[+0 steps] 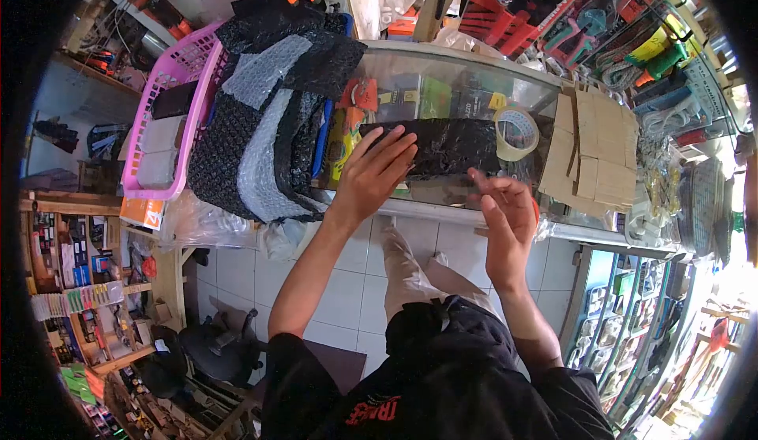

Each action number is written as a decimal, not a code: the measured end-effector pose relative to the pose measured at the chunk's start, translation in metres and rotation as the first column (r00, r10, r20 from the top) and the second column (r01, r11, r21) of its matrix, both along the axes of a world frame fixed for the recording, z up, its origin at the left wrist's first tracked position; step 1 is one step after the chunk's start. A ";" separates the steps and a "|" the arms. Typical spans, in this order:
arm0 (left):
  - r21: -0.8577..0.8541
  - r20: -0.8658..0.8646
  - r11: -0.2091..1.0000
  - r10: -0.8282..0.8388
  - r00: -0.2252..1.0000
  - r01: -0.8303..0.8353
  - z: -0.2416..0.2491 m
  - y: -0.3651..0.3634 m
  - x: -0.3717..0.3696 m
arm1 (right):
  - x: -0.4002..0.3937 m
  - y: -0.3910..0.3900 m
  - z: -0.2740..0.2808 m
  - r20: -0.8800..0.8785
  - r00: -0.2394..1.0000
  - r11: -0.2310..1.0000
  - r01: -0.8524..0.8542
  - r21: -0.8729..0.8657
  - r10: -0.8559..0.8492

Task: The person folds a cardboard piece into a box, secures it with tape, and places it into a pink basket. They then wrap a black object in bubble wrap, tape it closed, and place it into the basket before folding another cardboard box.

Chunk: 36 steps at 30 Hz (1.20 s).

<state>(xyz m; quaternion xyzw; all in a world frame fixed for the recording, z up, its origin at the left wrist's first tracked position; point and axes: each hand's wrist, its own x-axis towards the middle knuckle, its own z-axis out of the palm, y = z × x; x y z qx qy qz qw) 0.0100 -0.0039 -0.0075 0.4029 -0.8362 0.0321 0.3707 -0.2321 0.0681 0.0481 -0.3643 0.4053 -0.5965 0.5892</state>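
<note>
Parcel: black wrapped parcel (442, 148) lies flat on our glass counter (474, 84), long side running left to right, between our two hands.
Left hand (373, 173): we rest it palm down on the parcel's left end, fingers (392, 146) straight and slightly spread, clamped on nothing.
Right hand (509, 219): we hold it at the counter's near edge, just below the parcel's right end; fingers loosely curled and apart, gripping nothing we can make out.
Tape roll (516, 133): sits at the parcel's right end, touching or just beside it; we cannot tell which.
Cardboard pieces (592, 149): flat stack right of the tape roll.
Bubble wrap (264, 116): black and clear sheets heaped left of the parcel, draped over the counter edge.
Pink basket (170, 108): far left, beside the bubble wrap.
Under the glass: boxed goods (410, 96) show below the parcel.
</note>
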 end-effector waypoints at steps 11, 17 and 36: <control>0.064 -0.151 0.998 0.037 0.988 -0.027 0.007 -0.008 -0.005 | -0.011 -0.065 -0.008 -0.844 0.485 0.794 -0.408 -0.451 -0.230; 0.025 -0.104 0.999 0.023 0.994 -0.020 0.008 -0.003 -0.004 | -0.016 -0.076 -0.011 -0.818 0.480 0.732 -0.424 -0.534 -0.318; 0.264 -0.089 0.962 -0.046 0.995 0.068 0.034 -0.008 -0.011 | -0.020 -0.091 -0.071 -0.610 0.676 0.472 -0.414 -0.778 -0.414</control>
